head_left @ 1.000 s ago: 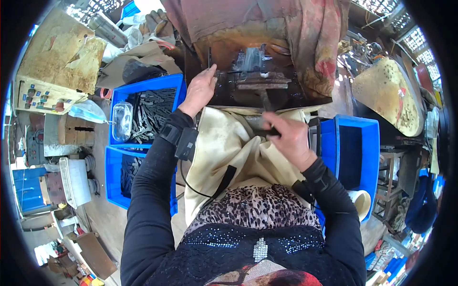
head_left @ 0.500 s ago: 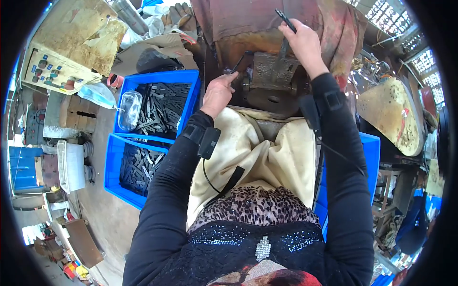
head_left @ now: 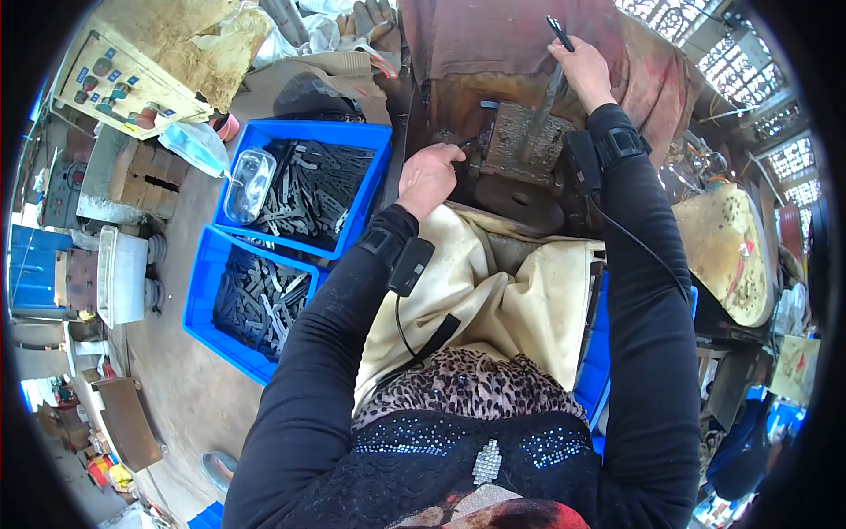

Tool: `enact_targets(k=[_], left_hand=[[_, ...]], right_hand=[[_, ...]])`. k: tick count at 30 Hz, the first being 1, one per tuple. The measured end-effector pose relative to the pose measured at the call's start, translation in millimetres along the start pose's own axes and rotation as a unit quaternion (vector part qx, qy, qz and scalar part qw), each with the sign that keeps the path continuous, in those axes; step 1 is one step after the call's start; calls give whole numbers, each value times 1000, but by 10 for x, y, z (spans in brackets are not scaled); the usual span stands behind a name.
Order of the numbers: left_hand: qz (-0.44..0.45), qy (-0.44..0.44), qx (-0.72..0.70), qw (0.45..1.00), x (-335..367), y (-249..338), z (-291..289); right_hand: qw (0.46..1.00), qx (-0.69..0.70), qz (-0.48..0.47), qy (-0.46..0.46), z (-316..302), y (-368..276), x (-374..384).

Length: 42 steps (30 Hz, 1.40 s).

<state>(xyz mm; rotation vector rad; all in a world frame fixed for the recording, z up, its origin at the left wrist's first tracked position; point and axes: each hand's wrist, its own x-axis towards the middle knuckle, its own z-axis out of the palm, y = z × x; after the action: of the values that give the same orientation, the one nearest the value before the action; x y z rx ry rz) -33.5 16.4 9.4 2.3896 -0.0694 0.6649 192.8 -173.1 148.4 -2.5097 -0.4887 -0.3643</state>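
Note:
My right hand (head_left: pixel 585 72) is wrapped round the black-tipped handle (head_left: pixel 559 33) of a grey metal lever (head_left: pixel 544 110). The lever slants down to a worn metal block (head_left: pixel 522 137) on the machine in front of me. Left of that block, my left hand (head_left: pixel 432 179) is closed in a pinch. A thin dark metal strip (head_left: pixel 474 141) juts from its fingertips toward the block; most of the strip is hidden or too dark to make out. A round metal plate with a hole (head_left: pixel 518 203) lies just below the block.
Two blue crates (head_left: pixel 384 167) at my left hold many dark metal strips; a clear plastic box (head_left: pixel 249 185) rests on the upper one. A control box (head_left: pixel 132 84) stands far left. Reddish cloth (head_left: pixel 476 40) drapes the machine's back. Cream cloth (head_left: pixel 529 295) covers my lap.
The view has shifted a little, so the crates and machine sit differently in the picture. Both hands keep their places, the right on the lever handle, the left beside the block.

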Motion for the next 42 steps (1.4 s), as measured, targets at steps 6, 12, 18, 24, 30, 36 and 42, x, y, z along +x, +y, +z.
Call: enact_targets(k=[6,12,18,24,30,36,42], left_hand=[[-14,3,22,1000,2,40,-59],[-54,-19,10,998,74,202,-52],[-112,-80,28,990,42,219,-160],[-94,-60,38,993,52,159,-75],[-83,-63,53,993,64,130,-20],[-93,-63,61,992,37,96,-8],[-62,-50,80,994,20,62,23]], right_hand=[[1000,3,16,-5,54,-28,65],[986,161,-47,14,34,311,58],[908,360,181,-112,-353,322,-875],[779,497,282,-258,-222,998,-1655],[800,455,289,-262,-125,1195,-2027],[839,362,331,-236,-53,1141,-2111],[861,332,307,-235,16,1154,-2146]])
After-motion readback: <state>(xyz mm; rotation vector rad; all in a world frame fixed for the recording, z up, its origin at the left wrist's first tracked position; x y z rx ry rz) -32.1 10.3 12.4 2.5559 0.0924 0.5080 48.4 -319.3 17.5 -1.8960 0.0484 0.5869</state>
